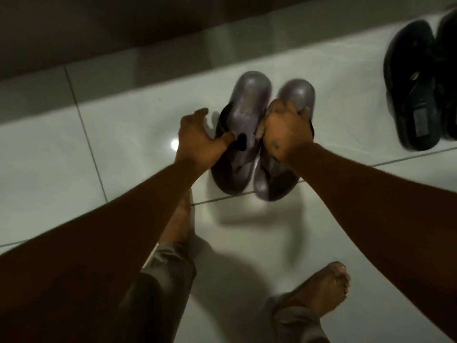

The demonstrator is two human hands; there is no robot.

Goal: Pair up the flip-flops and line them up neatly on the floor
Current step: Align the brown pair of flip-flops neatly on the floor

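Two silvery grey flip-flops with dark edges lie side by side on the white tiled floor, heels away from me. My left hand rests on the outer edge of the left flip-flop, fingers spread and thumb by its strap. My right hand is closed around the right flip-flop at its middle. A pair of black flip-flops lies together at the far right, partly cut off by the frame.
A dark wall base runs along the far edge of the floor. My bare feet and trouser cuffs are on the tiles close below the grey pair.
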